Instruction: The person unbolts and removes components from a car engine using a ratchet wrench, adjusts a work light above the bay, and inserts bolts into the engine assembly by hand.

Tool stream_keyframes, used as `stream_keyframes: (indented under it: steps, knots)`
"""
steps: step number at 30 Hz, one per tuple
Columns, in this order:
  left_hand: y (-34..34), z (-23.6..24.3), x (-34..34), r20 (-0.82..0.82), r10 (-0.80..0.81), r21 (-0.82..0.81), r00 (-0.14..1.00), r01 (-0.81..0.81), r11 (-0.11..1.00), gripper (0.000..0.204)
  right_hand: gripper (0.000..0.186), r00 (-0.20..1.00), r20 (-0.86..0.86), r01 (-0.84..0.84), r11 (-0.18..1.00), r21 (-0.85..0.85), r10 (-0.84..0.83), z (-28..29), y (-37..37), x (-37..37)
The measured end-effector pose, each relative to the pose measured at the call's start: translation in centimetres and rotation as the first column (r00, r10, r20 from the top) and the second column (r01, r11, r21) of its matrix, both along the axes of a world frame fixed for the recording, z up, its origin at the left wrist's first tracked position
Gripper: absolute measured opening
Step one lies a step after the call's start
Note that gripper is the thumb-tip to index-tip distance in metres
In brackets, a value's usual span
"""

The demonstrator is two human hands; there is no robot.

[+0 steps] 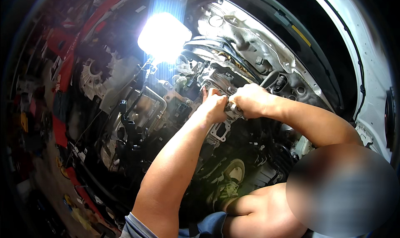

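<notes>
In the middle of an open engine bay, both my hands are on a silvery metal engine part [219,82]. My left hand [214,106] is closed at its near side, with one finger reaching up along the metal and the others curled. Close beside it on the right, my right hand [251,100] makes a fist around the part's end; what lies inside the fist is hidden. Between and just below the hands shows a rounded metal piece [234,110]. Under my left hand is a metal flange [221,131] with a squarish opening.
A glaring work lamp [164,36] shines above the engine. Black hoses [233,52] run behind the hands. A shoe [233,171] and a bare leg [262,206] are below, among dark engine parts. The white car body [373,67] borders the right; a red bumper edge [62,109] the left.
</notes>
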State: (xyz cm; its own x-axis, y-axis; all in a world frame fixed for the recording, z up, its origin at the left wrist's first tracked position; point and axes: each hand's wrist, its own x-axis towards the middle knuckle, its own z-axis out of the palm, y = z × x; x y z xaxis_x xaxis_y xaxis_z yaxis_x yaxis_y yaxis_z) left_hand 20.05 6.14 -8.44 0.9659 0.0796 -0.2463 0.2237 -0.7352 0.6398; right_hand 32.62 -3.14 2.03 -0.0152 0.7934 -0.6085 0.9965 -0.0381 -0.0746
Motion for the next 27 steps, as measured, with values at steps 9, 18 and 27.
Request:
stream_keyframes:
  steps: [9,18,27]
  knots:
    - [-0.7,-1.1,0.6,0.092,0.045,0.026,0.995,-0.048,0.999,0.037,0.017,0.916,-0.175,0.346,0.932,-0.107,-0.360,-0.6,-1.7,-0.1]
    - [-0.8,-0.8,-1.0,0.071,0.028,0.077,0.997,-0.034,0.996,0.045,0.049,0.129,-0.535,0.614,0.491,-0.618,-0.835,-1.1,-3.4,-0.6]
    - [-1.0,1.1,-2.1,0.381,0.072,0.052,0.922,-0.099,0.994,0.042,0.031,-0.287,-0.805,0.833,0.280,-0.478,-0.520,-0.4,-5.0,-5.1]
